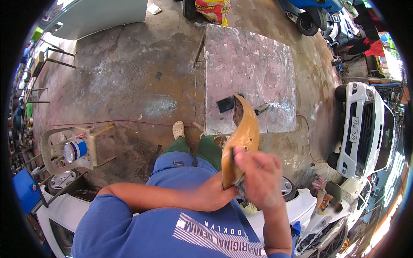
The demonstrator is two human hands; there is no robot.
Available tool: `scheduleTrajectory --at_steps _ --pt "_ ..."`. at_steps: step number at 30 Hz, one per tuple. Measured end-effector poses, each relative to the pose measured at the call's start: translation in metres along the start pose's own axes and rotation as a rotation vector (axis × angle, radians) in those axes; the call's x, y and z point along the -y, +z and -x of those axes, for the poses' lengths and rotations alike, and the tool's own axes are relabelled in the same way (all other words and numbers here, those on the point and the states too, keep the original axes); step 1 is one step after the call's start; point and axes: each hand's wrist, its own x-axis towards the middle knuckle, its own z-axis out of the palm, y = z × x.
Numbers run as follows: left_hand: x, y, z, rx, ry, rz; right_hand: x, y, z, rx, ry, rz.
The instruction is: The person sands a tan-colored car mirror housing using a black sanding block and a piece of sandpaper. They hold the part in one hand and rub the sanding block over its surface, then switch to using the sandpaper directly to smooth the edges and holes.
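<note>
My left hand [218, 193] is closed around the near end of a curved, glossy orange-yellow panel [247, 129], like a piece of vehicle bodywork. The panel tapers to a point at its far end, tilted up over the low table [254, 60]. Against its near part is my right hand [261, 174], smeared by motion, with the fingers bent around a small dark piece [232, 155] whose kind I cannot make out. Behind the panel's tip, a black flat pad [225, 104] and a narrow dark strip [261, 109] lie on the tabletop.
At left, a beige plastic chair [92, 148] bears a blue-and-white can [73, 151]. A red cord [129, 122] crosses the floor. A white vehicle [365, 129] stands at right, with another person [333, 193] crouched nearer. A large grey panel [103, 19] stands at far left.
</note>
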Motion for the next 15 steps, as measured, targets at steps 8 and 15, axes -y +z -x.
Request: scheduleTrajectory --at_steps 8,15 --pt "-0.012 -0.005 0.001 0.018 -0.011 0.098 -0.01 0.006 0.004 -0.056 -0.004 0.002" --pt "-0.012 -0.008 0.001 -0.068 0.076 0.094 -0.01 0.01 0.009 -0.073 -0.008 -0.088"
